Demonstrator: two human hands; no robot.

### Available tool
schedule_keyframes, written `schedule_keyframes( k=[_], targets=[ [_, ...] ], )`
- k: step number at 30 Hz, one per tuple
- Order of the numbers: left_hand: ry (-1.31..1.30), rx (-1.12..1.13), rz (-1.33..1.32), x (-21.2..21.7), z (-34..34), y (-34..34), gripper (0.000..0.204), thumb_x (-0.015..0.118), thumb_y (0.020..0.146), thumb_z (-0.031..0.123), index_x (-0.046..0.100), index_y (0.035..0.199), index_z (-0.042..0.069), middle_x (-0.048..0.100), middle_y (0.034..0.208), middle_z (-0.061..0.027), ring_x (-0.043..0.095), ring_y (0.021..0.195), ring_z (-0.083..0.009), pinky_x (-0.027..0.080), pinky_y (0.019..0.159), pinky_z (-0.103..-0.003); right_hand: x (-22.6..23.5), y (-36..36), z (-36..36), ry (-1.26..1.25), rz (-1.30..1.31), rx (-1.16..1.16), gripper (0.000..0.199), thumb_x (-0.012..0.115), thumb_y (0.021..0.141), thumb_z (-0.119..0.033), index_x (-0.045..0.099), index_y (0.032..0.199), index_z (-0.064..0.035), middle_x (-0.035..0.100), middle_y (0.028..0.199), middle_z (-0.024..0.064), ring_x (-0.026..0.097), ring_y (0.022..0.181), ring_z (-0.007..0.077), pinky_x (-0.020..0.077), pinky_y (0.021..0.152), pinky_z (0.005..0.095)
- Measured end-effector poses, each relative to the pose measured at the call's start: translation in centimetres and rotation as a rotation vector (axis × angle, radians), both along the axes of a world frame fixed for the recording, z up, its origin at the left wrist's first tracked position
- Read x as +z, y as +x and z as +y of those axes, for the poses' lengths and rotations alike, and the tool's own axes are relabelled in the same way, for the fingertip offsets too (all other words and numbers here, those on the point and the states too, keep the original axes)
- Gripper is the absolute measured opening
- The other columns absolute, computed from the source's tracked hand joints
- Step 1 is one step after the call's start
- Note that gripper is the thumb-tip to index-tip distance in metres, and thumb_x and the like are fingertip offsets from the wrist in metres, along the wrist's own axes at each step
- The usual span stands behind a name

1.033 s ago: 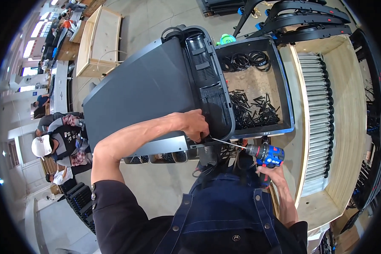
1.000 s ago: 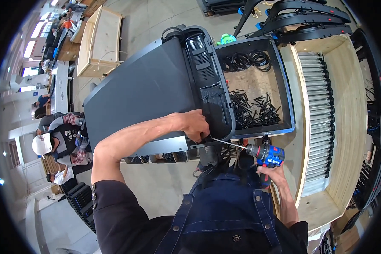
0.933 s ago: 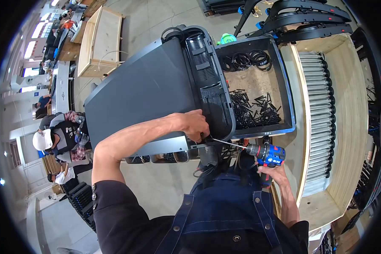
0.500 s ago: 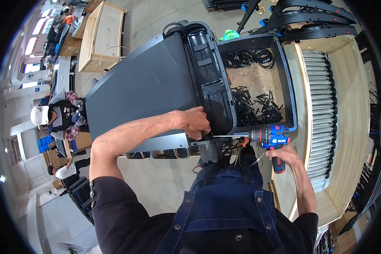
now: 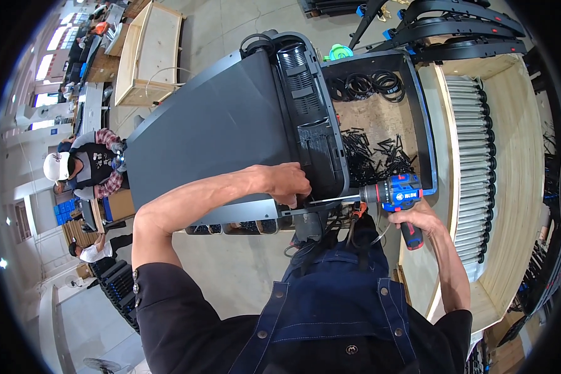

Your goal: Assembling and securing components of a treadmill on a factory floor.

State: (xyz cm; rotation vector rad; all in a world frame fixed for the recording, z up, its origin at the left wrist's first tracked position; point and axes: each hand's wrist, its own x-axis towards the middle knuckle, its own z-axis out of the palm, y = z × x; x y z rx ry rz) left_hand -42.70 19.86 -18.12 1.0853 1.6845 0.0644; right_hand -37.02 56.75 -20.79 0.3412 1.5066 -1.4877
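Note:
My right hand (image 5: pixel 419 218) grips a blue and black cordless drill (image 5: pixel 400 192) by its handle. A long thin bit (image 5: pixel 333 200) runs left from its chuck to the near corner of a treadmill deck (image 5: pixel 218 124) with a dark belt. Beside the bit's tip, my left hand (image 5: pixel 288 182) is closed, fingers curled down at the corner. Whatever it pinches is hidden under the fingers. The black plastic motor-end housing (image 5: pixel 318 149) lies just right of that hand.
A black tray (image 5: pixel 431 156) right of the treadmill holds loose bolts (image 5: pixel 380 153) and black belts (image 5: pixel 374 84). Further right, a wooden crate (image 5: pixel 517 187) contains a row of metal rollers (image 5: pixel 470 168). A co-worker in a white cap (image 5: pixel 57 166) stands beyond the treadmill's left end.
The drill has moved slightly up and left in my right hand, and its bit now slants down toward the corner. My left hand stays almost still. The co-worker at left has shifted a little.

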Motion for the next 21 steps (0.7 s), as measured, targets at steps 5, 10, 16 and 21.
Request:
schedule_keyframes(
  k=[5, 10, 16, 21],
  targets=[
    [0.052, 0.154, 0.000, 2.0, -0.5, -0.1, 0.042, 0.078, 0.083, 0.024, 0.066, 0.117, 0.003, 0.070, 0.108, -0.0127, 0.063, 0.109, -0.0309, 0.043, 0.099, -0.044, 0.5, -0.9, -0.5, 0.015, 0.025, 0.038, 0.044, 0.084, 0.065, -0.006, 0.064, 0.105, -0.0037, 0.069, 0.081, 0.0064, 0.066, 0.065, 0.0151, 0.0563, 0.059, 0.0316],
    [0.405, 1.161, 0.258, 7.4, -3.7, 0.3, 0.042, 0.072, 0.090, 0.024, 0.062, 0.125, 0.003, 0.070, 0.117, -0.0122, 0.065, 0.113, -0.0257, 0.049, 0.099, -0.040, 0.5, -1.4, -0.6, -0.024, 0.040, 0.071, 0.041, 0.084, 0.067, -0.004, 0.066, 0.103, -0.0038, 0.069, 0.080, 0.0060, 0.066, 0.066, 0.0154, 0.0570, 0.061, 0.0318],
    [0.003, 1.382, 0.885, 3.6, -10.4, 10.6, 0.046, 0.070, 0.091, 0.031, 0.061, 0.126, 0.002, 0.061, 0.132, -0.0151, 0.057, 0.123, -0.0311, 0.045, 0.104, -0.040, -1.1, -1.6, -0.4, -0.112, -0.005, 0.077, 0.032, 0.083, 0.070, -0.005, 0.069, 0.099, -0.0044, 0.072, 0.085, 0.0074, 0.067, 0.069, 0.0153, 0.0557, 0.063, 0.0310],
    [0.065, 1.411, 1.187, -1.8, -9.6, 15.4, 0.052, 0.061, 0.098, 0.030, 0.050, 0.142, 0.006, 0.047, 0.149, -0.0159, 0.043, 0.137, -0.0351, 0.032, 0.114, -0.049, -2.1, -1.5, 0.0, -0.105, 0.033, 0.128, 0.033, 0.084, 0.071, -0.005, 0.070, 0.101, -0.0049, 0.072, 0.086, 0.0061, 0.068, 0.071, 0.0153, 0.0571, 0.064, 0.0312]
  ],
)
